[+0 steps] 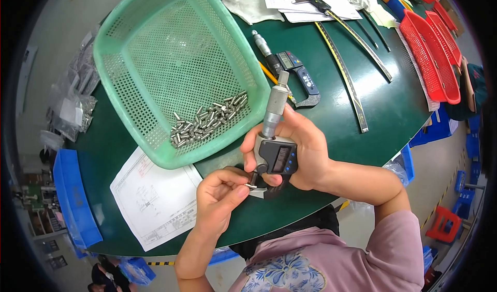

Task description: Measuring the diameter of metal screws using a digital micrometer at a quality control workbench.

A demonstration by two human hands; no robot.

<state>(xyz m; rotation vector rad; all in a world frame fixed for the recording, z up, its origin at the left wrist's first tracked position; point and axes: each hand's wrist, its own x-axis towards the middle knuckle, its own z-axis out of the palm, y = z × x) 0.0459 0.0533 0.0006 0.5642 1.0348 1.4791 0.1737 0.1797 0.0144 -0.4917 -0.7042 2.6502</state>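
My right hand (305, 149) grips a digital micrometer (275, 136) by its dark frame, the silver thimble pointing up and away. My left hand (220, 196) pinches a small metal pin (251, 186) and holds it between the micrometer's jaws. Just beyond my hands a green perforated basket (155, 38) holds a pile of several similar metal pins (207, 122) in its near corner.
A paper drawing (152, 199) lies left of my left hand on the green table (373, 105). A second micrometer (290, 69), a caliper (331, 12), long rulers (344, 77), papers and a white glove (248, 2) lie farther back. Red baskets (432, 48) stand at right, blue bins (75, 199) at left.
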